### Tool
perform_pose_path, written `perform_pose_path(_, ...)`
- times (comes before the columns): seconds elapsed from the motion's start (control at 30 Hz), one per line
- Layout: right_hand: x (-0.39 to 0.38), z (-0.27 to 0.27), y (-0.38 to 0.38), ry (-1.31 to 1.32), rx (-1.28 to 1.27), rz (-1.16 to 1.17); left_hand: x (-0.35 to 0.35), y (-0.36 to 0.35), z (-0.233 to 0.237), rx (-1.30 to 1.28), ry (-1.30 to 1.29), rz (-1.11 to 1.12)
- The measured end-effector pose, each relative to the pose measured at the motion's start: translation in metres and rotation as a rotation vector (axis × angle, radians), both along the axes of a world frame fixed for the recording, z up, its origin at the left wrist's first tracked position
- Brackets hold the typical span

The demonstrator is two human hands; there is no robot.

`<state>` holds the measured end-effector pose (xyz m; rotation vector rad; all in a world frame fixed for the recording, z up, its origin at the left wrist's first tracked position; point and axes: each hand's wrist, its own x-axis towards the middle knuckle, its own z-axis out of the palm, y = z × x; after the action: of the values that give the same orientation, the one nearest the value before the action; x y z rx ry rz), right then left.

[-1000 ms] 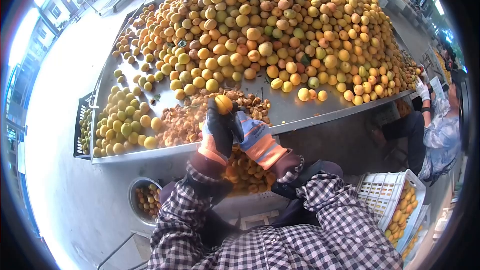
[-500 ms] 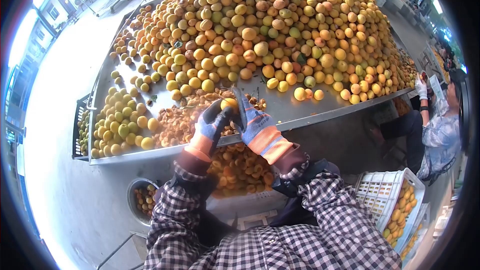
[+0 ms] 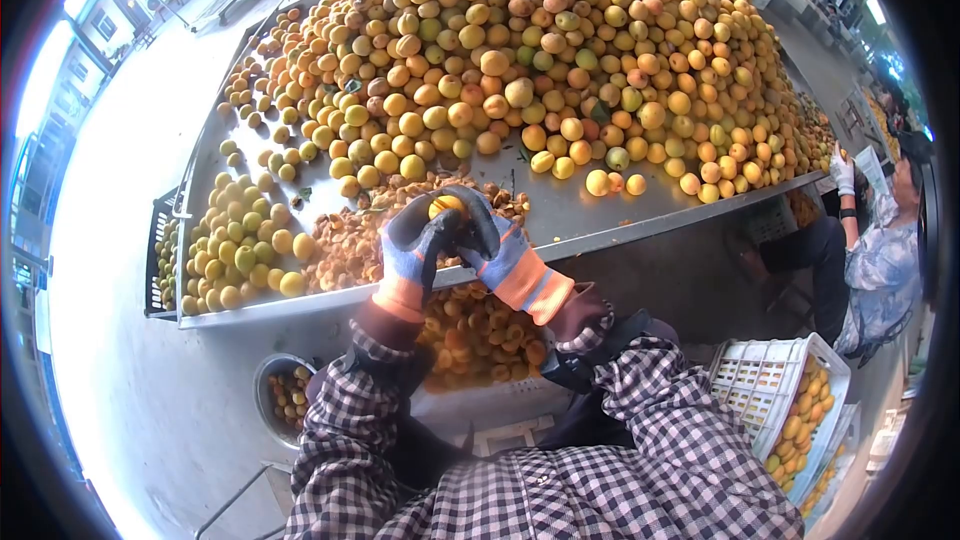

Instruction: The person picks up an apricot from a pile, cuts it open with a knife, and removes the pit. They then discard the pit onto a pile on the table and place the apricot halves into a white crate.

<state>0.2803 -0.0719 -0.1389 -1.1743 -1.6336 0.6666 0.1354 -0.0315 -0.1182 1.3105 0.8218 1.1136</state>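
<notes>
The left hand [image 3: 408, 240], in a blue glove with dark fingers and an orange cuff, was closed around a yellow fruit [image 3: 446, 206], which showed between thumb and fingers. The right hand [image 3: 502, 248], gloved alike, met it from the other side, its dark fingers against the fruit; whether they gripped it or anything else could not be told. Both hands were above the near edge of a metal table [image 3: 600, 225]. Just beyond and to the left of them lay a spread of brown pieces [image 3: 345, 245], too small to make out clearly. Farther left sat a cluster of yellow-green fruit [image 3: 235, 250], and across the back rose a broad heap of yellow and orange fruit [image 3: 560, 60]. Below the hands, in front of the table, was a mass of orange fruit pieces [image 3: 480, 330]. A round bucket [image 3: 259, 392] of small fruit stood on the floor to the left; a tilted white crate [image 3: 752, 380] holding yellow fruit stood to the right. Beyond it, another person [image 3: 882, 275] in a patterned top and white glove sat by the table's right end.
</notes>
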Motion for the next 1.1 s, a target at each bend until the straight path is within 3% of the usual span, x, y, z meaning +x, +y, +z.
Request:
perform_pose_path(0.1, -0.001, 0.005, 0.002, 0.226, 0.070, 0.022, -0.004, -0.006, 0.008, -0.027, 0.019, -0.025)
perform_pose_path(0.17, 0.007, 0.009, 0.005, 0.251, -0.151, -0.005, -0.007, -0.007, 0.008, -0.170, -0.126, -0.091)
perform_pose_path(0.27, 0.017, 0.018, 0.008, 0.317, -0.266, 0.000, -0.005, -0.005, 0.019, -0.216, -0.148, -0.159)
perform_pose_path(0.3, 0.015, 0.032, 0.004, 0.496, -0.408, -0.021, -0.005, -0.002, 0.021, -0.230, -0.153, -0.166)
perform_pose_path(0.33, 0.016, 0.028, 0.004, 0.495, -0.408, -0.019, -0.006, -0.001, 0.024, -0.230, -0.154, -0.165)
perform_pose_path(0.4, 0.023, 0.017, 0.005, 0.634, -0.296, 0.091, -0.011, -0.001, 0.030, -0.264, -0.132, -0.169)
perform_pose_path(0.43, 0.029, 0.034, -0.002, 0.659, -0.371, 0.209, -0.013, 0.000, 0.028, -0.249, -0.113, -0.166)
perform_pose_path(0.47, 0.036, 0.046, -0.007, 0.656, -0.372, 0.214, -0.015, 0.003, 0.028, -0.248, -0.116, -0.160)
perform_pose_path(0.53, 0.046, 0.072, -0.014, 0.293, -0.577, 0.570, -0.019, 0.006, 0.028, -0.025, 0.088, -0.173)
perform_pose_path(0.57, 0.044, 0.088, -0.023, 0.326, -0.606, 0.524, -0.019, 0.003, 0.029, -0.189, -0.036, -0.205)
perform_pose_path(0.6, 0.047, 0.082, -0.021, 0.326, -0.610, 0.520, -0.017, 0.001, 0.028, -0.193, -0.038, -0.208)
perform_pose_path(0.67, 0.058, 0.065, -0.013, 0.439, -0.341, 0.292, -0.010, -0.004, 0.025, -0.215, 0.036, -0.223)
perform_pose_path(0.73, 0.051, 0.062, -0.002, 0.816, -0.153, 0.053, -0.002, -0.008, 0.023, -0.264, 0.037, -0.306)
perform_pose_path(0.8, 0.053, 0.062, 0.001, 1.044, -0.033, 0.021, 0.011, -0.018, 0.023, -0.220, 0.067, -0.282)
perform_pose_path(0.83, 0.048, 0.063, 0.005, 1.035, 0.109, -0.024, 0.014, -0.020, 0.019, -0.227, 0.068, -0.291)
perform_pose_path(1.03, 0.035, 0.069, 0.004, 0.989, 0.216, -0.105, 0.023, -0.030, 0.010, -0.312, 0.002, -0.366)
perform_pose_path(1.1, 0.032, 0.068, 0.005, 0.909, 0.238, -0.106, 0.025, -0.030, 0.009, -0.186, 0.086, -0.340)
